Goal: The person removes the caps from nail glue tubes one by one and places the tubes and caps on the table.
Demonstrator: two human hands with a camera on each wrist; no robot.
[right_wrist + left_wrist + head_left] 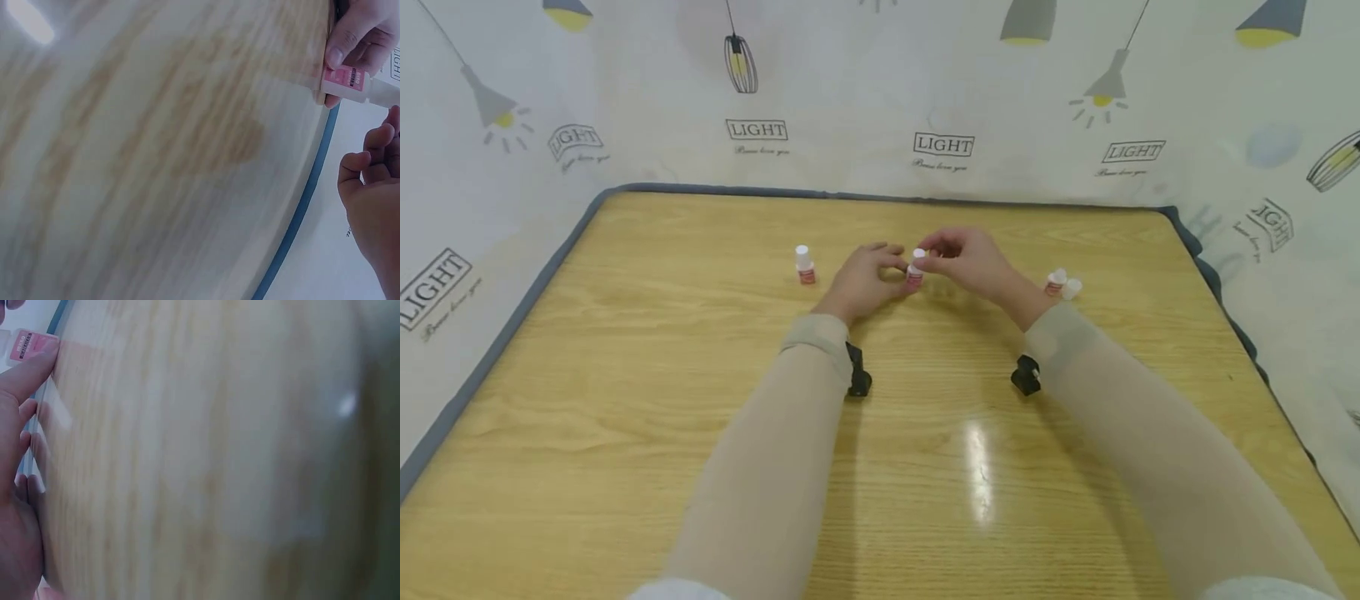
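A small white bottle with a pink-red label and white cap stands upright on the wooden table between the two hands. My left hand pinches its lower part between thumb and fingers; in the left wrist view the thumb lies on the pink label. My right hand is at the cap, thumb and index finger on it. In the right wrist view, the other fingers of the right hand are curled, and the cap runs off the frame edge.
Another white bottle with a red label stands to the left. Beyond the right wrist is a further bottle with a small white piece beside it. Black wrist devices sit under both forearms. A patterned wall covering borders the table's back.
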